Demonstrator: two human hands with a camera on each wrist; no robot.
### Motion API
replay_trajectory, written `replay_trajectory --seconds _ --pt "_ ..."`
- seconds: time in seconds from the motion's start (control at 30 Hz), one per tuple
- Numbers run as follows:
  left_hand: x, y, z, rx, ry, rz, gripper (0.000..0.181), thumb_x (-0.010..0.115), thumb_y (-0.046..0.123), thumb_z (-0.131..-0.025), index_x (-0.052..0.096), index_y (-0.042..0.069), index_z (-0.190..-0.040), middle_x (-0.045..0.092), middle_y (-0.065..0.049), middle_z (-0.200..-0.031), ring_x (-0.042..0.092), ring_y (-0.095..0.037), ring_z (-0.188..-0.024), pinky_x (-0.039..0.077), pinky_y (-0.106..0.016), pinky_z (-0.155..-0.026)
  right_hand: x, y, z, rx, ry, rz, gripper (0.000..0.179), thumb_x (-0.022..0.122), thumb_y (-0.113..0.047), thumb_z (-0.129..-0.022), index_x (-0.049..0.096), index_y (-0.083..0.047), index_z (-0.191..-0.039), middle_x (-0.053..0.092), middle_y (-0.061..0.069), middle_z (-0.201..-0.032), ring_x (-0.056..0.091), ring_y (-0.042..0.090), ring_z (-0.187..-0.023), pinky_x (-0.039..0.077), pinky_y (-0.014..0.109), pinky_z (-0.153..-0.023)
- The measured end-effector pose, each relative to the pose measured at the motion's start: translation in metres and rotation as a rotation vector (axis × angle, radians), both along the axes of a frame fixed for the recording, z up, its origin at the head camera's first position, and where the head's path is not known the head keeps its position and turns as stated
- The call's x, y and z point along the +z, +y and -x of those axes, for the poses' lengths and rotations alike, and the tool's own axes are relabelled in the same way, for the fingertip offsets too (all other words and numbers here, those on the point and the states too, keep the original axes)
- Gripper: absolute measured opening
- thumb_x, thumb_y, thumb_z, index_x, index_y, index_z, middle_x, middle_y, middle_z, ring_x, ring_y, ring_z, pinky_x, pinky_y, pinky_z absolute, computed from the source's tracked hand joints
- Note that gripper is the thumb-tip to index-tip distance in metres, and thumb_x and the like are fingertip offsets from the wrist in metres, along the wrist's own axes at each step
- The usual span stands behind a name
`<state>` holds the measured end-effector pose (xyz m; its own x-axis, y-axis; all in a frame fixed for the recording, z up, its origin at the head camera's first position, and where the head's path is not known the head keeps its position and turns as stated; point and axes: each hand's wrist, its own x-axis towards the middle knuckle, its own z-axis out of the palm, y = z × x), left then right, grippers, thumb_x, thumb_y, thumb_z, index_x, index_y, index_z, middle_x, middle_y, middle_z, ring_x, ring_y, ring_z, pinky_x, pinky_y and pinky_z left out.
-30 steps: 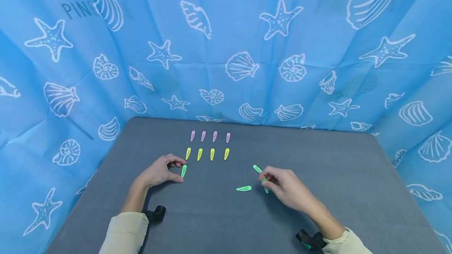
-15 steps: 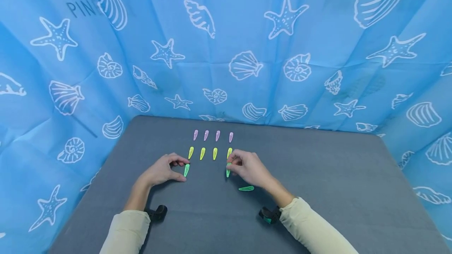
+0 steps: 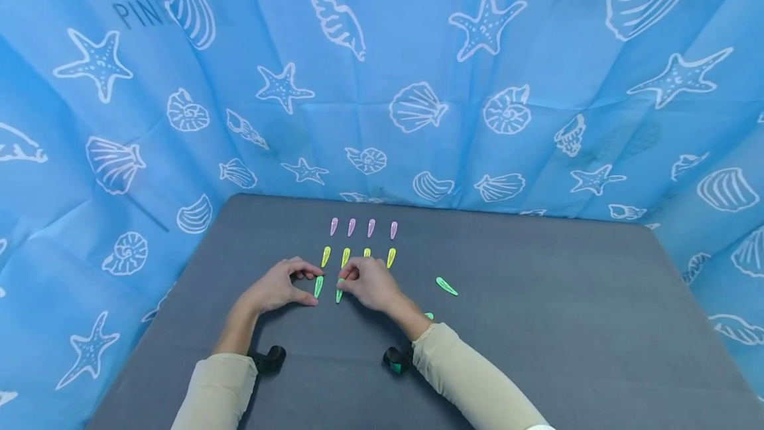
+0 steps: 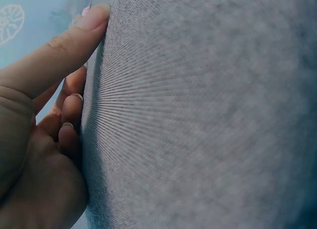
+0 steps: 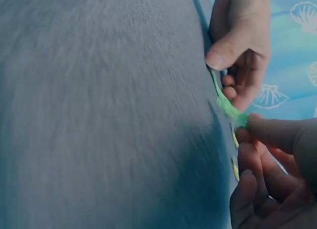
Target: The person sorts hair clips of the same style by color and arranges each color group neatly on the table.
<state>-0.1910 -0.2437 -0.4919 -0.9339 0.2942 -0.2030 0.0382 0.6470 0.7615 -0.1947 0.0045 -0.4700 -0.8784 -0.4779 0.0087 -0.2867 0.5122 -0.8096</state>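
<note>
In the head view my left hand (image 3: 277, 292) rests on the table at a green snap hair clip (image 3: 319, 286), thumb at its lower end and forefinger at its upper end. To the right of it, my right hand (image 3: 369, 284) pinches a second green clip (image 3: 339, 293) by its upper end, narrow end downward. The right wrist view shows this pinched clip (image 5: 232, 110) between thumb and forefinger, close over the cloth. A yellow row (image 3: 326, 257) and a pink row (image 3: 334, 227) of clips lie beyond; the right hand partly covers the yellow ones. The left wrist view shows mainly the left thumb (image 4: 64, 48).
Another green clip (image 3: 446, 286) lies slanted to the right of the hands. The right wrist partly covers one more green clip (image 3: 429, 316). Grey cloth covers the table (image 3: 537, 324), and a blue curtain (image 3: 370, 71) with shell prints hangs behind it.
My right hand picks up a green clip at the right and carries it leftward beside the left hand's clip. The left hand stays at its clip.
</note>
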Motion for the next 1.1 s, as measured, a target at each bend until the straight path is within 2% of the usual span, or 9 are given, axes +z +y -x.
replay_trajectory --seconds 0.13,0.3,0.37,0.57,0.7,0.83,0.93,1.0,1.1 --pt "0.000 0.000 0.000 -0.001 -0.001 -0.005 0.050 0.093 0.031 -0.073 0.073 0.023 -0.118 0.061 -0.003 -0.109 0.052 -0.021 -0.102 0.043 -0.037 -0.088 -0.005 -0.010 -0.002 -0.046 0.010 -0.014 0.004 0.076 -0.014 -0.091 0.074 -0.011 -0.091 0.064 -0.003 -0.075 0.052 0.004 -0.065 0.041 0.021 -0.060" --pt "0.002 -0.001 0.001 -0.011 -0.002 -0.001 0.049 0.092 0.032 -0.074 0.073 0.024 -0.119 0.061 -0.002 -0.110 0.051 -0.020 -0.103 0.042 -0.037 -0.089 -0.007 -0.016 -0.003 -0.100 0.093 -0.117 0.006 0.078 -0.015 -0.090 0.075 -0.011 -0.094 0.062 -0.004 -0.076 0.051 0.006 -0.066 0.041 0.023 -0.061" --pt "0.004 -0.001 0.001 -0.011 -0.002 -0.004 0.049 0.092 0.031 -0.074 0.073 0.023 -0.119 0.061 -0.002 -0.109 0.051 -0.021 -0.103 0.043 -0.037 -0.089 -0.008 -0.017 -0.003 -0.106 0.125 -0.163 0.008 0.078 -0.015 -0.090 0.074 -0.011 -0.095 0.062 -0.003 -0.077 0.051 0.006 -0.067 0.042 0.023 -0.061" --pt "0.003 -0.001 0.000 -0.004 -0.009 -0.005 0.048 0.092 0.030 -0.075 0.073 0.023 -0.119 0.061 -0.002 -0.108 0.051 -0.021 -0.103 0.043 -0.037 -0.089 -0.005 -0.018 -0.007 -0.107 0.138 -0.224 0.016 0.074 -0.022 -0.094 0.072 -0.011 -0.106 0.064 -0.001 -0.084 0.055 0.009 -0.072 0.044 0.025 -0.064" --pt "0.001 -0.001 -0.002 -0.010 -0.014 -0.004 0.049 0.092 0.030 -0.075 0.073 0.023 -0.119 0.061 -0.003 -0.108 0.051 -0.020 -0.103 0.043 -0.037 -0.088 0.004 -0.013 -0.013 -0.093 0.232 -0.314 0.031 0.069 -0.035 -0.098 0.068 -0.013 -0.120 0.064 0.004 -0.103 0.058 0.017 -0.091 0.050 0.033 -0.075" --pt "0.000 -0.001 -0.002 -0.010 -0.005 -0.004 0.049 0.092 0.030 -0.075 0.073 0.022 -0.120 0.061 -0.003 -0.109 0.051 -0.021 -0.103 0.042 -0.037 -0.088 0.020 -0.004 -0.018 -0.054 0.360 -0.399 0.052 0.065 -0.047 -0.098 0.058 -0.013 -0.137 0.059 0.012 -0.129 0.055 0.029 -0.114 0.051 0.044 -0.093" --pt "0.000 0.000 -0.002 -0.011 -0.006 -0.001 0.049 0.091 0.030 -0.076 0.073 0.023 -0.120 0.061 -0.003 -0.110 0.051 -0.021 -0.104 0.042 -0.037 -0.088 0.030 0.005 -0.018 -0.036 0.403 -0.429 0.067 0.063 -0.053 -0.097 0.048 -0.014 -0.149 0.048 0.018 -0.147 0.047 0.037 -0.134 0.044 0.052 -0.108" --pt "0.000 0.000 -0.002 -0.010 -0.006 0.000 0.049 0.091 0.030 -0.076 0.073 0.023 -0.120 0.060 -0.003 -0.110 0.051 -0.021 -0.103 0.042 -0.037 -0.088 0.036 0.012 -0.018 -0.032 0.419 -0.458 0.075 0.060 -0.059 -0.097 0.041 -0.015 -0.155 0.038 0.019 -0.158 0.035 0.040 -0.147 0.035 0.057 -0.117" --pt "0.001 0.001 -0.002 -0.003 -0.002 0.006 0.048 0.092 0.029 -0.075 0.073 0.023 -0.120 0.061 -0.002 -0.109 0.051 -0.020 -0.103 0.042 -0.037 -0.089 0.041 0.022 -0.018 -0.037 0.443 -0.502 0.082 0.055 -0.066 -0.096 0.035 -0.018 -0.159 0.024 0.018 -0.167 0.016 0.042 -0.157 0.020 0.062 -0.124"
